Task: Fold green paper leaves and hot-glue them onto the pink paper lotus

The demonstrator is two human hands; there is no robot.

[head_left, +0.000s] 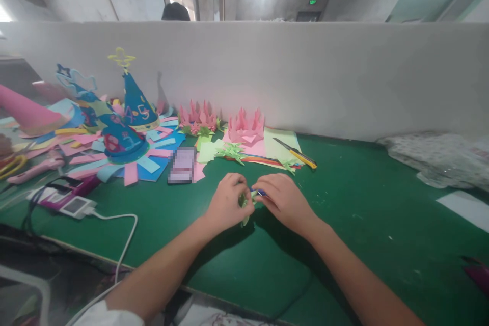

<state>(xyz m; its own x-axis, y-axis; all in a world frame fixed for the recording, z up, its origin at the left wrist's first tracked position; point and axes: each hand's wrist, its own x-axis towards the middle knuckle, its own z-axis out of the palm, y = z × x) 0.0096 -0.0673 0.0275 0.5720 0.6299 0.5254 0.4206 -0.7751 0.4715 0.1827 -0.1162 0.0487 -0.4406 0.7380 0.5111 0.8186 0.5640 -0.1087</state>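
Above the front middle of the green table, my left hand [229,199] pinches a light green cut-paper piece [245,220], its fingers hiding much of it. Right beside it, my right hand [284,201] has its fingers closed on a small blue object [260,192]; only a bit of it shows, so its kind is unclear. The fingertips of both hands meet around the green paper. Beyond them lie a spiky light green paper cutout [231,151] and another cutout [289,164]. A yellow and black craft knife [301,157] lies to their right.
Pink paper crowns [246,125] stand near the white partition [305,71]. Blue cone hats [138,102] and paper strips crowd the left. A phone [182,165] lies left of my hands. A power strip [63,201] trails a white cable. Clear plastic [439,158] is at the right.
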